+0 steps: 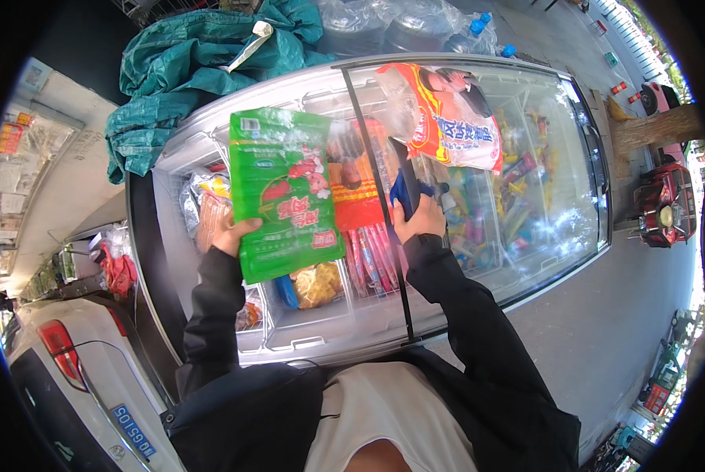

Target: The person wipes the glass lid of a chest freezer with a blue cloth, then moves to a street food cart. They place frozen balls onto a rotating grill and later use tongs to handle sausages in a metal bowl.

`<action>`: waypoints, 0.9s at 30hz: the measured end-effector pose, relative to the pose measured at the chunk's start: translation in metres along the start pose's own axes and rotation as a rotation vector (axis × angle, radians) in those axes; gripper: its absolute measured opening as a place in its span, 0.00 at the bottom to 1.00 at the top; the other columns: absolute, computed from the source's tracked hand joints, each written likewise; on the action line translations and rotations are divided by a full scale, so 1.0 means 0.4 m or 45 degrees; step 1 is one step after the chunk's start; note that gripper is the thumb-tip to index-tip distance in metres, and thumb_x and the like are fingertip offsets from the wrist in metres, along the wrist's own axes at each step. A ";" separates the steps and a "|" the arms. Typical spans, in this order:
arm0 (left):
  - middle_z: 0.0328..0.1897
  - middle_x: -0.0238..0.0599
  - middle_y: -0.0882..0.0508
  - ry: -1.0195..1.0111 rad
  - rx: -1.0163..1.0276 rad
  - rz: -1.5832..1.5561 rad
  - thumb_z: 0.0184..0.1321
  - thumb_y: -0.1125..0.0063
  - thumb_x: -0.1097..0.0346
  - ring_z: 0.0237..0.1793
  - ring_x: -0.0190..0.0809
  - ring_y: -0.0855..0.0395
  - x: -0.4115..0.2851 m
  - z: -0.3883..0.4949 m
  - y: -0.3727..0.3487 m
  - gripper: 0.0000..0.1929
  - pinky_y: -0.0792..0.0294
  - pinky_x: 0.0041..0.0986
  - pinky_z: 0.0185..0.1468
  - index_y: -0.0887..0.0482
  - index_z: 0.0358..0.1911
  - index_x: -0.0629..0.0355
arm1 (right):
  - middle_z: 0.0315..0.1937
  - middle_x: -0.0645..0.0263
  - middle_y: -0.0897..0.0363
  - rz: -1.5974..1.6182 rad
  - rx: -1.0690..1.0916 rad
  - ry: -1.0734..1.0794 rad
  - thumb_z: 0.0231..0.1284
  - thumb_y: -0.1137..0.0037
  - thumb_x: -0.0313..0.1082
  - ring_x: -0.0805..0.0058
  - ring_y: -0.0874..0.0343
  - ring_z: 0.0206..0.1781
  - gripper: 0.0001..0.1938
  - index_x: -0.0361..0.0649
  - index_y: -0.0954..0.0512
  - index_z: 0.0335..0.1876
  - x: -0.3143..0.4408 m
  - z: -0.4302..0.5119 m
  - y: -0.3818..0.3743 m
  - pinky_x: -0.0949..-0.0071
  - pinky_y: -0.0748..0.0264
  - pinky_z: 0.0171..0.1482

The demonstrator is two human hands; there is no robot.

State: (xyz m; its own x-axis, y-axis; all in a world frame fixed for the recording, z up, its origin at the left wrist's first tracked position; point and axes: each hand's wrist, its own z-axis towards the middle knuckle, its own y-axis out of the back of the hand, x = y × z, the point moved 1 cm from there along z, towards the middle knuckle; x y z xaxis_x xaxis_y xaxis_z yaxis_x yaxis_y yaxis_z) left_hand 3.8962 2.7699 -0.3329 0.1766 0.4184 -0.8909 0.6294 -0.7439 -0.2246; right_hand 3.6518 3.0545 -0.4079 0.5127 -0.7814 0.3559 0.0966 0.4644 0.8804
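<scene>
My left hand (234, 233) grips the lower left side of a large green plastic food packet (281, 194), held up over the uncovered part of a chest freezer (305, 339). My right hand (421, 219) is closed around a dark blue cloth (406, 192) at a dark handle bar on the glass lid's left part. Beyond it, a red, yellow and white food bag (455, 127) rests on the glass lid (535, 230). Under the green packet are red-and-orange packets (358, 203) and long pink wrapped sticks (371, 259), partly hidden.
Wire baskets inside hold a yellow-brown food bag (317, 286) and a silvery packet (196, 197). Colourful wrapped items (514, 194) show through the glass. Teal tarpaulin (169, 65) and large wrapped water bottles (399, 29) are beyond the freezer. A white car (93, 348) stands at left.
</scene>
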 end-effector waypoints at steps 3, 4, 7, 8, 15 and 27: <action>0.59 0.49 0.21 -0.096 0.192 0.014 0.58 0.43 0.66 0.54 0.47 0.19 -0.136 -0.067 -0.060 0.30 0.26 0.36 0.57 0.34 0.65 0.66 | 0.33 0.53 0.25 0.001 -0.027 -0.015 0.50 0.37 0.56 0.52 0.24 0.39 0.26 0.39 0.28 0.40 0.000 -0.004 0.000 0.54 0.29 0.41; 0.59 0.49 0.22 -0.075 0.169 0.007 0.58 0.43 0.65 0.54 0.47 0.19 -0.166 -0.066 -0.102 0.30 0.26 0.37 0.58 0.34 0.65 0.66 | 0.32 0.54 0.25 0.007 -0.060 -0.019 0.49 0.37 0.56 0.53 0.24 0.38 0.25 0.40 0.28 0.39 0.001 -0.004 -0.001 0.54 0.29 0.40; 0.61 0.50 0.23 -0.073 0.244 -0.137 0.59 0.44 0.62 0.56 0.48 0.20 -0.237 -0.059 -0.259 0.31 0.26 0.38 0.58 0.35 0.66 0.65 | 0.31 0.55 0.24 -0.049 0.084 -0.109 0.47 0.37 0.57 0.55 0.23 0.37 0.25 0.42 0.28 0.37 -0.001 0.007 -0.006 0.55 0.29 0.39; 0.61 0.51 0.23 -0.050 0.287 -0.250 0.61 0.44 0.60 0.56 0.49 0.20 -0.248 -0.052 -0.325 0.30 0.26 0.39 0.59 0.34 0.66 0.64 | 0.32 0.55 0.23 0.673 0.041 -0.208 0.47 0.38 0.58 0.55 0.22 0.38 0.25 0.42 0.27 0.37 0.000 0.009 -0.006 0.54 0.28 0.40; 0.47 0.43 0.16 -0.042 0.551 -0.728 0.60 0.40 0.60 0.45 0.45 0.17 -0.219 0.205 -0.894 0.19 0.25 0.40 0.52 0.22 0.52 0.60 | 0.38 0.50 0.23 0.173 0.134 -0.115 0.45 0.37 0.52 0.53 0.21 0.41 0.25 0.42 0.28 0.42 -0.007 0.003 0.020 0.51 0.27 0.41; 0.46 0.46 0.17 -0.042 0.000 -0.301 0.60 0.39 0.68 0.42 0.45 0.16 0.200 0.648 -1.338 0.16 0.24 0.38 0.45 0.22 0.49 0.69 | 0.40 0.52 0.24 0.348 0.253 -0.041 0.42 0.35 0.51 0.53 0.23 0.45 0.28 0.41 0.30 0.46 -0.055 -0.027 0.043 0.51 0.29 0.44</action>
State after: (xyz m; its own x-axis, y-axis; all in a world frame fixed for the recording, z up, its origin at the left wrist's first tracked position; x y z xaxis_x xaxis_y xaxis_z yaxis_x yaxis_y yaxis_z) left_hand 3.3772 3.0666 -0.3864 -0.0003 0.5634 -0.8262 0.6504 -0.6274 -0.4282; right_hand 3.6515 3.0842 -0.4039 0.4689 -0.6536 0.5941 -0.2105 0.5706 0.7938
